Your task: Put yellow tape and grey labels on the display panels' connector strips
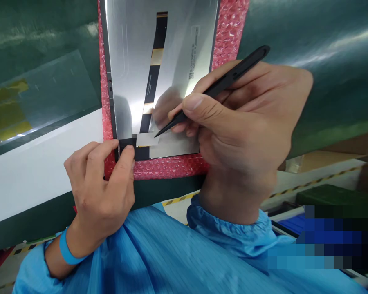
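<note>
A silvery display panel (178,61) lies face down on pink bubble wrap (230,28). Down its back runs a black flex cable (152,77) with gold bands. Near the panel's lower left corner, a small white rectangular piece (147,139) covers part of a black strip. My right hand (242,118) is closed around black pointed tweezers (223,81), whose tip is at the white piece; I cannot tell whether it touches. My left hand (101,183) grips the panel's lower left corner between thumb and index finger, the other fingers curled.
A green mat (309,61) covers the table. To the left lie a white sheet (43,163) and a clear film (58,85) with yellowish tape patches (10,110). Beyond the table's near edge, yellow-black striped tape (319,179) marks the floor beside boxes.
</note>
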Demonstrator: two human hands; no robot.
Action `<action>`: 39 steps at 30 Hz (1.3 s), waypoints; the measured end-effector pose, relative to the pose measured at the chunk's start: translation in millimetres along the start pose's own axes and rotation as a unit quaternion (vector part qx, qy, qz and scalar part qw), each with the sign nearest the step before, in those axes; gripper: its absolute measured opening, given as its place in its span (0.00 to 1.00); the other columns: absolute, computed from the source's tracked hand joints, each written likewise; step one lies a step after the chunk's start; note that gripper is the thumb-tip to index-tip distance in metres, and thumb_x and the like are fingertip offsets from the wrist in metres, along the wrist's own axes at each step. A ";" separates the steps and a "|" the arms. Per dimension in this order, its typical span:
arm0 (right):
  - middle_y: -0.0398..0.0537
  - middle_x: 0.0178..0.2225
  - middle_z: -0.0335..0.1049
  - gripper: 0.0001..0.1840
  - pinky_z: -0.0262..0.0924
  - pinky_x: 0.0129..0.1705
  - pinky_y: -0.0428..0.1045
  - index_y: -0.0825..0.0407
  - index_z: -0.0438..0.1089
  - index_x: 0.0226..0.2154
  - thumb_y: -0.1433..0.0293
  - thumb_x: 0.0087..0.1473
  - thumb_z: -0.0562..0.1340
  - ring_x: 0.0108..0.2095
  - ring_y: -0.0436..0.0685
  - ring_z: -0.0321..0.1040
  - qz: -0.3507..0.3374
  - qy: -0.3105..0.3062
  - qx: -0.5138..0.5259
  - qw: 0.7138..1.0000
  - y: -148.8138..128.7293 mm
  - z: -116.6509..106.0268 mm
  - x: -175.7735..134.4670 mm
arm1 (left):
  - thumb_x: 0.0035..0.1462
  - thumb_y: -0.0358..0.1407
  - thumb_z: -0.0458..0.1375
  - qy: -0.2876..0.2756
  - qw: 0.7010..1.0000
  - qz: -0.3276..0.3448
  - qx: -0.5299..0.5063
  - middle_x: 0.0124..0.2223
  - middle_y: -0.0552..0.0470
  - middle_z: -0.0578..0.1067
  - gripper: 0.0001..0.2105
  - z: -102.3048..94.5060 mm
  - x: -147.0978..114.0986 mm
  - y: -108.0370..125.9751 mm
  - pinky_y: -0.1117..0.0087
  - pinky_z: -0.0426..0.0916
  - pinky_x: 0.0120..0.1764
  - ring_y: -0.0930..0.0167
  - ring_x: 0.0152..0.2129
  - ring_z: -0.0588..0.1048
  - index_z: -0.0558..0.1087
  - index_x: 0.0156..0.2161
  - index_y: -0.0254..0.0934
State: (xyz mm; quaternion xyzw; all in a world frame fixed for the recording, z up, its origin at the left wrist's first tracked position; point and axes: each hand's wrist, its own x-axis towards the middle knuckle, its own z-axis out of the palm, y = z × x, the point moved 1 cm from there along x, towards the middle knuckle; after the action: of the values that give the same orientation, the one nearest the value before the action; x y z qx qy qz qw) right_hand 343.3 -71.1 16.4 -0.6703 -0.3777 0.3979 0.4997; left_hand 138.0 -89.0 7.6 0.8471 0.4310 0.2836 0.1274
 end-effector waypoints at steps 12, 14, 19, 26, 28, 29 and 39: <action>0.47 0.28 0.79 0.09 0.59 0.22 0.54 0.47 0.78 0.28 0.67 0.54 0.76 0.23 0.58 0.72 -0.012 0.049 0.067 0.996 2.3 2.7 3.6 | 0.63 0.28 0.65 -0.043 0.997 -0.003 0.057 0.57 0.35 0.76 0.18 5.7 -3.0 5.1 0.44 0.67 0.55 0.50 0.56 0.72 0.78 0.57 0.41; 0.47 0.30 0.79 0.09 0.62 0.24 0.55 0.46 0.77 0.28 0.68 0.56 0.75 0.24 0.59 0.73 -0.011 0.040 0.059 0.997 4.3 1.5 2.8 | 0.64 0.28 0.64 -0.045 0.997 -0.002 0.055 0.58 0.33 0.75 0.17 5.0 -2.9 5.4 0.42 0.68 0.55 0.49 0.56 0.73 0.78 0.57 0.39; 0.47 0.30 0.79 0.08 0.63 0.24 0.57 0.44 0.77 0.29 0.66 0.57 0.75 0.25 0.61 0.74 0.000 0.034 0.043 0.998 3.6 -0.2 2.6 | 0.62 0.27 0.65 -0.042 0.998 0.001 0.049 0.58 0.28 0.75 0.17 3.1 -2.5 6.7 0.39 0.70 0.55 0.47 0.54 0.75 0.79 0.56 0.35; 0.47 0.30 0.79 0.09 0.64 0.24 0.57 0.46 0.78 0.29 0.64 0.54 0.76 0.25 0.61 0.74 0.010 0.038 0.059 0.997 2.0 -1.3 4.1 | 0.61 0.27 0.65 -0.039 0.998 0.000 0.050 0.59 0.27 0.74 0.17 1.9 -2.9 6.7 0.39 0.71 0.54 0.46 0.55 0.75 0.79 0.56 0.35; 0.47 0.30 0.79 0.10 0.65 0.24 0.58 0.44 0.77 0.28 0.64 0.54 0.77 0.25 0.62 0.75 0.016 0.030 0.055 0.998 1.7 -1.9 4.3 | 0.61 0.26 0.65 -0.032 0.999 0.006 0.040 0.58 0.27 0.75 0.17 1.0 -4.0 4.8 0.40 0.72 0.53 0.45 0.55 0.76 0.79 0.55 0.33; 0.47 0.30 0.79 0.10 0.66 0.24 0.59 0.43 0.77 0.28 0.63 0.54 0.77 0.25 0.63 0.75 0.017 0.027 0.053 0.998 1.6 -2.1 4.5 | 0.61 0.26 0.65 -0.025 0.999 0.007 0.032 0.58 0.27 0.75 0.16 0.5 -4.8 3.7 0.41 0.72 0.53 0.46 0.55 0.76 0.79 0.54 0.33; 0.46 0.27 0.78 0.08 0.62 0.21 0.51 0.48 0.76 0.28 0.72 0.56 0.73 0.21 0.57 0.72 -0.002 0.040 0.082 0.996 1.9 1.9 4.1 | 0.61 0.25 0.63 0.011 1.000 -0.009 0.020 0.55 0.30 0.79 0.16 1.3 -8.1 2.6 0.43 0.74 0.57 0.51 0.53 0.80 0.78 0.54 0.28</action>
State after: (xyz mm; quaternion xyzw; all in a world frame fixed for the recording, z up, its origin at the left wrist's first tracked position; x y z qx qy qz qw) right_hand 343.4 -67.1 13.5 -0.6418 -0.3247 0.3992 0.5686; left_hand 136.7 -97.0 4.7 0.8423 0.4457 0.2831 0.1082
